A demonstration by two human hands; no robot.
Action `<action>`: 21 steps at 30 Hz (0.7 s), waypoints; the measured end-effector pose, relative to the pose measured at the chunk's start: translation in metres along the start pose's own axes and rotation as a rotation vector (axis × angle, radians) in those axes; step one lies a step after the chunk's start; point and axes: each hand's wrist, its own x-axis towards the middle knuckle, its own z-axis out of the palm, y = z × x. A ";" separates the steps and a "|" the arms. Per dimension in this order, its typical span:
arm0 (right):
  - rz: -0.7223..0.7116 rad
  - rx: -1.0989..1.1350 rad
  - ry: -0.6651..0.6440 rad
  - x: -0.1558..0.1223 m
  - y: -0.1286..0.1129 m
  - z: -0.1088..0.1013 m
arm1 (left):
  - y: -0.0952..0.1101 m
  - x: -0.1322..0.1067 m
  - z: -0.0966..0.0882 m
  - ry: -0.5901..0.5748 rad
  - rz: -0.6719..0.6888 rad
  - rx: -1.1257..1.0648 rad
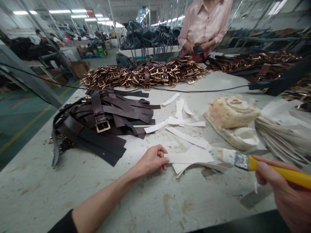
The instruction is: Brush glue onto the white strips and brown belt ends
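Note:
My left hand (153, 159) pinches the left end of a white strip (190, 158), which lies over several other strips on the table. In my right hand (279, 184) is a paintbrush (257, 163) with a yellow handle. Its pale, coated bristles point left, close to the strip's right end; whether they touch it I cannot tell. More white strips (179, 121) lie loose beyond my left hand. A crusted, cream-coloured container (232, 113) stands behind the brush, its opening facing toward me.
Dark brown leather straps with buckles (107, 113) are heaped at the left. A long pile of buckled straps (145, 76) lines the table's far side. Pale sheets (286, 129) are stacked right. A black cable (194, 91) crosses the table. A person in a pink shirt (205, 26) stands opposite.

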 end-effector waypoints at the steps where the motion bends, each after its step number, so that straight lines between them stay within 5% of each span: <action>1: -0.015 0.043 -0.035 -0.002 -0.014 0.005 | -0.004 0.002 0.004 0.021 0.002 -0.050; 5: -0.078 0.204 -0.181 -0.003 -0.049 0.032 | -0.003 0.009 0.007 0.065 -0.041 -0.219; 15: -0.171 0.113 -0.560 -0.017 -0.068 0.091 | -0.014 0.009 -0.001 0.019 -0.063 -0.430; 21: -0.217 0.081 -0.656 -0.018 -0.070 0.100 | -0.013 0.009 0.002 0.077 -0.059 -0.441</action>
